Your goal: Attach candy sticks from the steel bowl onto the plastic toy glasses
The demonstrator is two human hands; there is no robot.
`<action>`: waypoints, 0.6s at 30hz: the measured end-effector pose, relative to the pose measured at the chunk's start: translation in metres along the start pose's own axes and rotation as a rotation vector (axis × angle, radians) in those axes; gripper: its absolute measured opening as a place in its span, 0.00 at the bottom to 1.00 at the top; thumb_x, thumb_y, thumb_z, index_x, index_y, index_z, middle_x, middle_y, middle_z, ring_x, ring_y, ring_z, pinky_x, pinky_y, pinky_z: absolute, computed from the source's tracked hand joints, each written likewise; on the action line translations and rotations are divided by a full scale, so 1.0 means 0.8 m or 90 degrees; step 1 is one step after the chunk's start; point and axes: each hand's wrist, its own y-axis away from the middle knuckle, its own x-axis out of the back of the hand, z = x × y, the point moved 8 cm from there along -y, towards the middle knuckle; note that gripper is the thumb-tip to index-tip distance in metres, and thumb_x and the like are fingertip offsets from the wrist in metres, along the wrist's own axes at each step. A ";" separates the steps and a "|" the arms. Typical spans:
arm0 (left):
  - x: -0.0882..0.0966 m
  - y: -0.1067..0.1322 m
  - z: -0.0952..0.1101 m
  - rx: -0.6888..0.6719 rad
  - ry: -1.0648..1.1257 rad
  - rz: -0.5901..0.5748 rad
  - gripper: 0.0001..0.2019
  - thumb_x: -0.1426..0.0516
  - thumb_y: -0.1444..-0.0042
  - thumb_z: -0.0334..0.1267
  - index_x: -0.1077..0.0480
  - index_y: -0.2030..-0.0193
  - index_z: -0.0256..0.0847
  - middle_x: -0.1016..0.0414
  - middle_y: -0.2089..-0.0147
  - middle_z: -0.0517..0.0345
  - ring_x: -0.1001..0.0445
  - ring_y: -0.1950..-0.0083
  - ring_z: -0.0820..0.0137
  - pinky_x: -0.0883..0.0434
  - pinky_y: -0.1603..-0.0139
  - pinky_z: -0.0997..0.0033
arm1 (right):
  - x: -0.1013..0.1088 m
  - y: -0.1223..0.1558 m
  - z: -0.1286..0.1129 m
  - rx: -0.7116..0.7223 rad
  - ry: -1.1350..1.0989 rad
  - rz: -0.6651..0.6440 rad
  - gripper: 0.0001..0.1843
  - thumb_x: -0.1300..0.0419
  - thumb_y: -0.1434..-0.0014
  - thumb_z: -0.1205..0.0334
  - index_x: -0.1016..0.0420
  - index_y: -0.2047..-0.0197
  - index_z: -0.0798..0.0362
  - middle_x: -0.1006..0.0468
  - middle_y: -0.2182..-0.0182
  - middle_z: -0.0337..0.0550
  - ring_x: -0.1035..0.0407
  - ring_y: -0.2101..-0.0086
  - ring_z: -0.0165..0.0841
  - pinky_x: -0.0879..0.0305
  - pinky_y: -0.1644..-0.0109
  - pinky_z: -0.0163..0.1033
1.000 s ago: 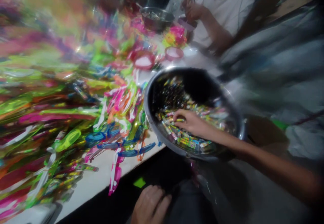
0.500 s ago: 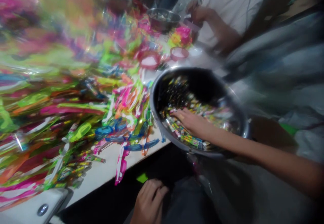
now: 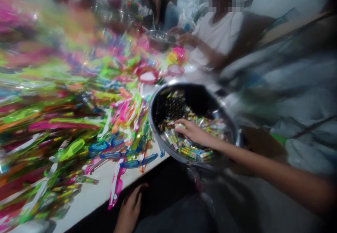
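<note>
My right hand reaches into a large metal bowl at the right of the table. Its thumb and fingers close on a small pale printed tube, blurred and partly covered. Many similar small printed tubes lie in the bowl around and under the hand. My left hand is low in the picture, just below the table's front edge. Its fingers are somewhat apart and hold nothing I can see. Nearest to it, pink and white plastic pieces hang over that edge.
A heap of bright plastic pieces covers the left of the white table. Beyond the bowl are a red-rimmed dish and another metal bowl. A person in a white top sits there, hands near that bowl.
My right hand has lifted slightly among the tubes and its fingers have drawn together. My left hand has moved left, toward the table edge. The view has tilted up.
</note>
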 end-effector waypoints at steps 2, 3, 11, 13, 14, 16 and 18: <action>-0.014 0.005 -0.018 0.021 -0.042 -0.012 0.20 0.53 0.31 0.36 0.21 0.45 0.41 0.15 0.50 0.53 0.16 0.49 0.66 0.22 0.45 0.71 | -0.001 0.002 0.002 -0.029 -0.004 0.000 0.17 0.41 0.26 0.57 0.28 0.39 0.55 0.20 0.49 0.48 0.22 0.54 0.39 0.22 0.50 0.49; -0.020 0.008 -0.025 0.027 -0.068 -0.020 0.21 0.53 0.31 0.35 0.20 0.45 0.40 0.15 0.49 0.52 0.16 0.49 0.65 0.22 0.44 0.71 | -0.003 0.002 0.004 -0.043 0.001 -0.003 0.17 0.40 0.26 0.57 0.28 0.39 0.55 0.20 0.50 0.47 0.22 0.55 0.39 0.22 0.50 0.49; -0.034 0.027 -0.031 0.006 -0.293 -0.086 0.35 0.60 0.43 0.11 0.18 0.47 0.42 0.18 0.44 0.47 0.18 0.43 0.62 0.22 0.43 0.69 | -0.036 -0.001 -0.006 -0.090 0.090 -0.104 0.13 0.39 0.28 0.54 0.23 0.51 0.56 0.19 0.58 0.44 0.23 0.61 0.35 0.23 0.55 0.45; -0.035 0.027 -0.027 -0.004 -0.335 -0.096 0.35 0.56 0.45 0.10 0.18 0.47 0.43 0.18 0.45 0.47 0.18 0.43 0.61 0.22 0.44 0.70 | -0.040 -0.007 -0.009 -0.084 0.092 -0.134 0.14 0.38 0.28 0.54 0.23 0.50 0.56 0.20 0.57 0.45 0.23 0.61 0.36 0.23 0.55 0.46; -0.035 0.026 -0.025 -0.009 -0.352 -0.100 0.34 0.54 0.46 0.10 0.18 0.47 0.44 0.18 0.45 0.47 0.18 0.44 0.61 0.22 0.43 0.70 | -0.042 -0.012 -0.009 -0.076 0.086 -0.152 0.14 0.38 0.28 0.53 0.23 0.50 0.56 0.20 0.58 0.45 0.23 0.61 0.36 0.23 0.55 0.46; -0.036 0.023 -0.022 -0.020 -0.380 -0.102 0.33 0.51 0.46 0.11 0.18 0.47 0.46 0.17 0.46 0.48 0.18 0.44 0.62 0.23 0.40 0.68 | -0.046 -0.021 -0.006 -0.050 0.060 -0.192 0.14 0.39 0.28 0.52 0.22 0.52 0.56 0.20 0.59 0.43 0.23 0.62 0.35 0.23 0.56 0.44; -0.037 0.019 -0.019 -0.039 -0.396 -0.096 0.33 0.50 0.46 0.11 0.18 0.47 0.48 0.16 0.48 0.50 0.17 0.45 0.63 0.25 0.38 0.67 | -0.049 -0.028 -0.001 -0.019 0.022 -0.226 0.14 0.38 0.28 0.52 0.22 0.53 0.56 0.20 0.60 0.42 0.23 0.63 0.34 0.23 0.58 0.43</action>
